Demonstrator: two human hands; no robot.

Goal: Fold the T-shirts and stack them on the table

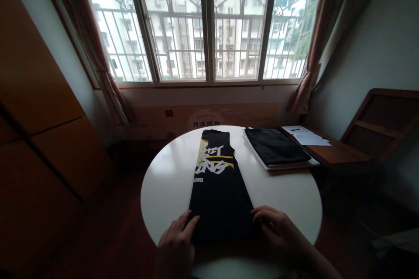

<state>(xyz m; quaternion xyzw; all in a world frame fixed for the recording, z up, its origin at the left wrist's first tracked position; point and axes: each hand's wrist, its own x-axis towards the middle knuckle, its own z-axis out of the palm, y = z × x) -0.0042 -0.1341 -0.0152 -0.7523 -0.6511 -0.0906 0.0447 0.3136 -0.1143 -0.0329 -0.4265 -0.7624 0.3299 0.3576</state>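
A black shirt [219, 200], folded into a long narrow strip, lies flat on a round white table [163, 187]. White and yellow lettering covers its far half. My left hand [178, 239] is at the near left edge of the cloth, thumb and forefinger closed on it. At the near right corner, my right hand [275, 224] has its fingers curled round the edge; the fingertips are partly lost in shadow. The near hem between the hands is dark and hard to make out.
At the table's right side lies a folded black cloth [276, 144] on a flat white stack. White papers [306, 135] rest on a brown wooden surface [347, 150] beyond it. A wooden cabinet [59, 157] stands left, a flat printed box [153, 122] under the window.
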